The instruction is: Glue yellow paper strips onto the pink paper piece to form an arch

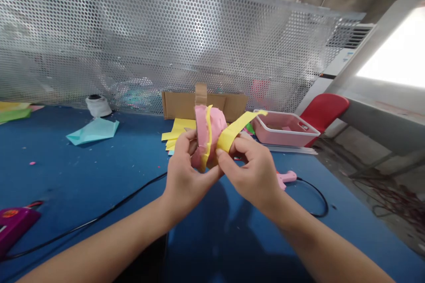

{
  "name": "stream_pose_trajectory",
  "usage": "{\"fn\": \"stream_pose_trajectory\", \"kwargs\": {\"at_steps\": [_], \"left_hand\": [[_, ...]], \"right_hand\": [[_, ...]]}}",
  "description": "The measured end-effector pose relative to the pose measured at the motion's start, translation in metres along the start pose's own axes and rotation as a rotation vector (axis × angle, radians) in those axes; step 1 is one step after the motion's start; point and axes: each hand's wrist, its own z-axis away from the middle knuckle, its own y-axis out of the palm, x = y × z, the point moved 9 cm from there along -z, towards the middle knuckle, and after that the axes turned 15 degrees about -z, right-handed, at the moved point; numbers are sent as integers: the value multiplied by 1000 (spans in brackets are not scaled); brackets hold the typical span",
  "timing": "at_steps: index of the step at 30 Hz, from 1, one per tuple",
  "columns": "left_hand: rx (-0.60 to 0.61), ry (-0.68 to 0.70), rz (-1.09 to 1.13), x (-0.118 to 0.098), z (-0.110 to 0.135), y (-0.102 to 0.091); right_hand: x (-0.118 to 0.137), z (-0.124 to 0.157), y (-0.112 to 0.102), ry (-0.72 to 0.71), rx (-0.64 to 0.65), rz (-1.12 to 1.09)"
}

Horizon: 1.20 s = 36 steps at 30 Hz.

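Note:
My left hand [186, 172] is wrapped around a pink paper craft piece [217, 121], held up above the table. A wavy yellow edging runs down the middle of this piece. Between the thumb and fingers of my right hand [249, 168] is a yellow paper strip [237, 129], its loose end pointing up and to the right. The strip's lower end lies against the pink piece; whether it is stuck there I cannot tell. Both thumbs are close together at the bottom of the piece. A brown cardboard tab [201, 93] shows right above it, and I cannot tell if they are joined.
Yellow paper sheets [179, 128] and a cardboard box [175, 105] lie behind my hands. A pink basket [287, 137] and a pink corded tool [288, 177] are on the right. Leftward are light-blue paper [94, 131], a white roll [98, 106], a purple box [18, 225] and a black cable [109, 210].

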Motion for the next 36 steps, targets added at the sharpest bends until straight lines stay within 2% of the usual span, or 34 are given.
{"fn": "stream_pose_trajectory", "kwargs": {"at_steps": [4,7,11,15,20,25,31,36], "left_hand": [[40,28,-53,1,-4,0],[90,56,-105,-2,-5,0],[104,92,-216,-8,-4,-3],[108,76,-220,-10,-4,-4],[113,91,-284,-9,-6,-5],[153,172,-376,-10,-10,-3],[179,215,-405,-16,-10,-1],[94,153,-412,-14,-10,-9]], "right_hand": [[-6,1,3,8,22,16],[-13,2,6,82,62,-15],[-24,5,10,233,113,-145],[-29,5,15,310,171,-310],[-34,5,12,318,152,-235],[-32,5,8,255,125,-168],[-31,4,4,261,101,-127],[-29,6,14,286,169,-285]]}}
